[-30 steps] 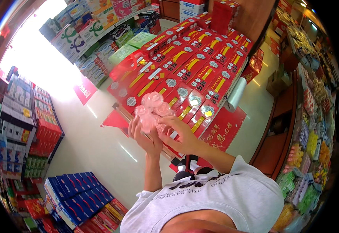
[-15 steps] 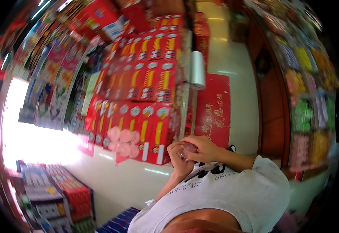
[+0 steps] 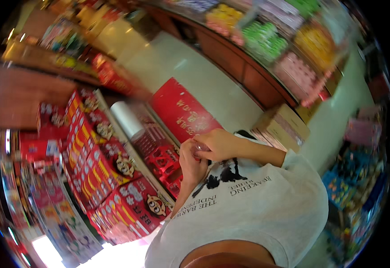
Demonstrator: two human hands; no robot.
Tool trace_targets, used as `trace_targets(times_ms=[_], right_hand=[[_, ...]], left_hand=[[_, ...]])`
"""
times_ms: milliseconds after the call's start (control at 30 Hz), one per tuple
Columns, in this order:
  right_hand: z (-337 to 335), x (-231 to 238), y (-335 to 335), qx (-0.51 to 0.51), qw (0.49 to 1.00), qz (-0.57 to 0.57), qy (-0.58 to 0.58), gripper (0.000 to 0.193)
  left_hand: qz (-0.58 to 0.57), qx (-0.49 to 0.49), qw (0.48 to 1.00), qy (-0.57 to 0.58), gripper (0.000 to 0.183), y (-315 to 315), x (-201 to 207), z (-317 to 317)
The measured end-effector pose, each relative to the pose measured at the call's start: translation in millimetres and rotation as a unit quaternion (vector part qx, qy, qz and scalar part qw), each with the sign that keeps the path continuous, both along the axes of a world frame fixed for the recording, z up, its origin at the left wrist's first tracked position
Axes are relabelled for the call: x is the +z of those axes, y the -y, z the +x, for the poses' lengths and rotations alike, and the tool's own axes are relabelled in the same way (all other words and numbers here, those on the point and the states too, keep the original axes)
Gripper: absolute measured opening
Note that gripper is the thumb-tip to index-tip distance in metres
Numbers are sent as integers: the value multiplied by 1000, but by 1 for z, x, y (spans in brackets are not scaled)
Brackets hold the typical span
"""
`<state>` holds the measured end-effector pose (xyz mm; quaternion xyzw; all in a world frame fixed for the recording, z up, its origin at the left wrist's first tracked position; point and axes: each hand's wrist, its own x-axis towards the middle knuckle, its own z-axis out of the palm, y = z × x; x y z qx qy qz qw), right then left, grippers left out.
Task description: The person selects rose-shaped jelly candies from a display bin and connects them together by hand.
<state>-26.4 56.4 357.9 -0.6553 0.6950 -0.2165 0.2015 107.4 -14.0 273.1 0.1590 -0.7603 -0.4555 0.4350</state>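
In front of my white shirt (image 3: 248,205), my two hands meet around a small pinkish, shiny see-through thing (image 3: 200,148). Its kind cannot be made out, since fingers cover most of it. My left hand (image 3: 192,161) is closed about it from the left. From the other side my right hand (image 3: 220,144) curls over it, fingers bent against it. Beyond the hands lies a red mat (image 3: 184,111) with gold lettering on the floor.
Stacked red gift boxes (image 3: 114,187) fill the left, beside a white roll (image 3: 127,119) and red packets (image 3: 161,156). A wooden counter (image 3: 230,62) bears bagged sweets (image 3: 264,40). Cardboard boxes (image 3: 284,127) stand at its near end. More goods (image 3: 351,178) sit at far right.
My view has swung to the right, so the red boxes slide left and the counter crosses the top. Both hands stay together on the small pinkish thing, which is now more covered by fingers.
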Motion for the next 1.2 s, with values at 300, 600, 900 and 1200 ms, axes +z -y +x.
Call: trace_targets(times_ms=[300,600,900,1200], right_hand=[[-110,31,-105,-252,967,-36,-13,35],[-152,25,-141,-466,883,-53,20,32],[-188,29,-127,-633,763,-103,76,43],[-328,25,-120,-697,658,-242,152,39]], left_hand=[[-116,-291,938,151,50,-27,61,-153],[-271,-416,853,160,51,-42,85,-262],[-266,-557,770,164,57,-29,102,-347],[-337,-536,745,212,51,16,155,-486]])
